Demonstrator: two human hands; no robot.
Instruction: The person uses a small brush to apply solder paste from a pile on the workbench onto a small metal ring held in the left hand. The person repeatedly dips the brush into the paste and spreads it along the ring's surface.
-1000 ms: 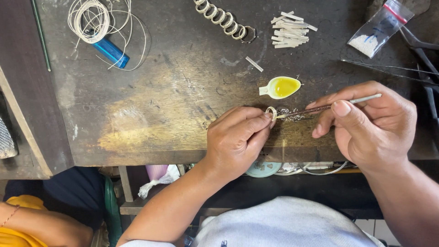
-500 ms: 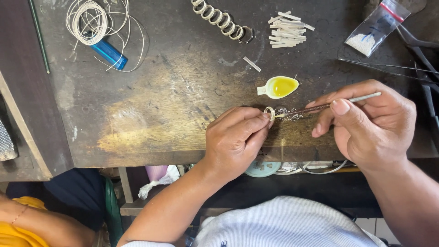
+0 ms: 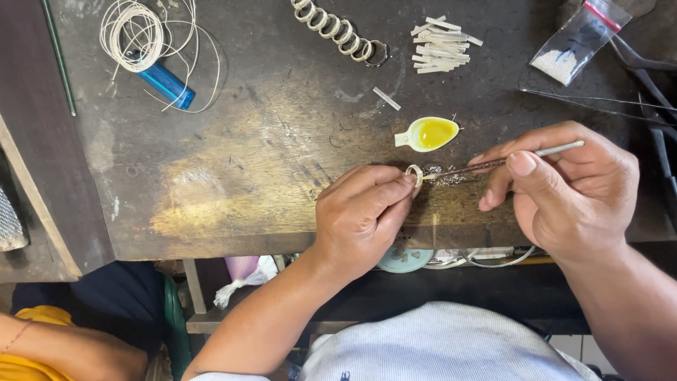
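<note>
Far left, at the desk point(image 3: 211, 190) edge, we see a bystander's arm w/ yellow cloth point(image 3: 42, 353), low in the corner. Up top left lies a coil of white wire point(image 3: 132, 35), w/ a blue lighter point(image 3: 167, 85) just beside it, partly under the loose loops.

Top centre: a row of small metal rings point(image 3: 331, 25) lined up edge to edge. To their right, a pile of short white strips point(image 3: 441, 53), and one stray strip point(image 3: 386, 98) below it, apart.

Mid desk, our left hand point(image 3: 363, 215) is closed narrow, thumb & forefinger pinching a small pale ring point(image 3: 415, 174) upright just above the desk surface. Just above the ring sits a tiny spoon-shaped dish w/ yellow liquid point(image 3: 431, 133), near but not touching.

A thin metal pick point(image 3: 493, 162) runs from the ring rightward; its tip meets the ring, over a patch of glittery grains on the wood. Our right hand point(image 3: 564, 194) grips the pick like a pen, fingers curled tight round it, back end poking out past the knuckles.

Top right: a clear plastic bag w/ white granules point(image 3: 575, 46). Far right edge, dark pliers or tweezers point(image 3: 652, 77); we can't tell which.
</note>
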